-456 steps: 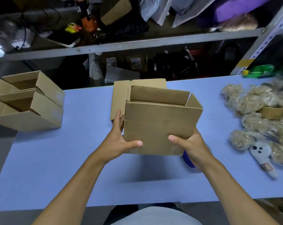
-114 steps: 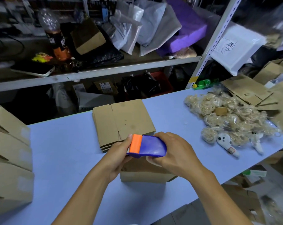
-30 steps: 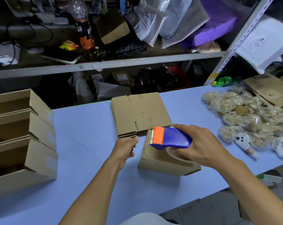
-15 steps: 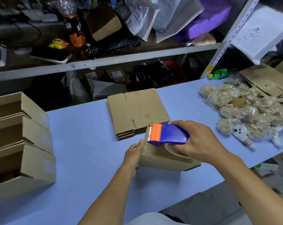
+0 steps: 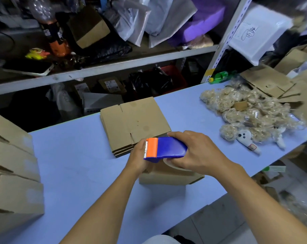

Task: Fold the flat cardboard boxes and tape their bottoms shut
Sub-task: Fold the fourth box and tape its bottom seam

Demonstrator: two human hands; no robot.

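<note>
Main risk: a crooked or wrinkled strip if the folded box is let slide on the smooth blue table, its near-right edge being close. Room is left clear only toward the near left; the flat stack lies just behind. The tape dispenser is gripped over the box by the right hand; the left hand is kept at its cutter end, grip hidden.

We reach both bare forearms forward over the table's near edge; our right hand curls in a grip, our left hand just beside it, fingers hidden.
</note>
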